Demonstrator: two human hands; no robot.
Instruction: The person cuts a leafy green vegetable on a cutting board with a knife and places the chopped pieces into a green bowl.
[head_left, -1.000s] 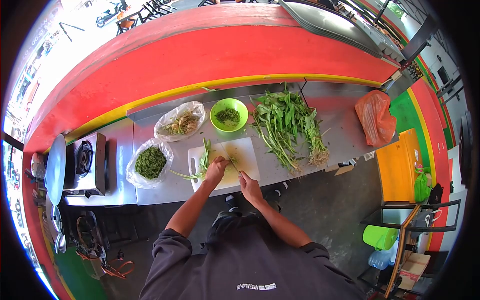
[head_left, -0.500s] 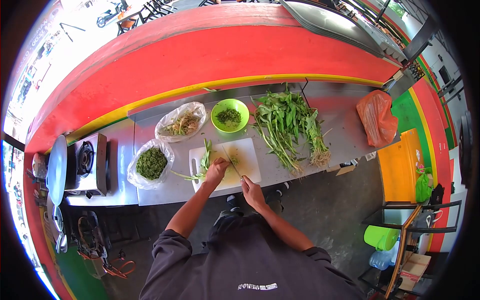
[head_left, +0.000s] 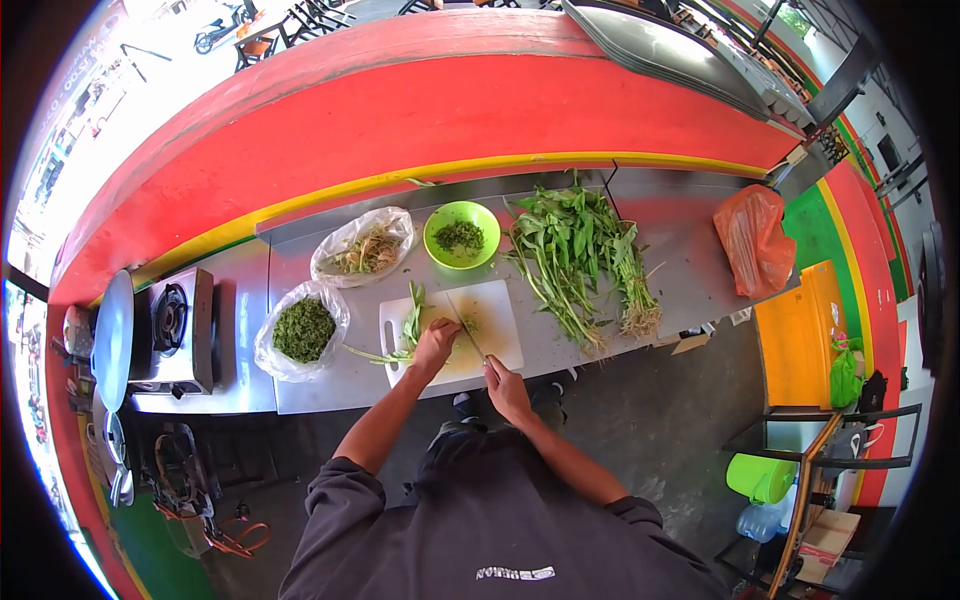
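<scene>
My left hand (head_left: 435, 345) is closed on leafy green stems (head_left: 413, 318) lying on a white cutting board (head_left: 500, 345). The leaves stick out behind the hand, and a thin stem runs off the board's left side. In my right hand (head_left: 506, 388) is the handle of a knife (head_left: 470, 336), whose blade slants across the board right beside my left fingers. Small chopped green bits lie by the blade. Behind the board stands a lime-green bowl (head_left: 476, 258) with chopped greens inside.
Bundles of leafy greens (head_left: 575, 240) with roots lie right of the board. A bag of chopped greens (head_left: 303, 330) and a bag of root trimmings (head_left: 368, 250) sit left. Farther left is a gas stove (head_left: 195, 330); an orange plastic bag (head_left: 755, 240) lies at the right end.
Both hands stay at nearly the same spot on the board, with the knife still against the stems. The whole view shifts very slightly; nothing else visibly moves.
</scene>
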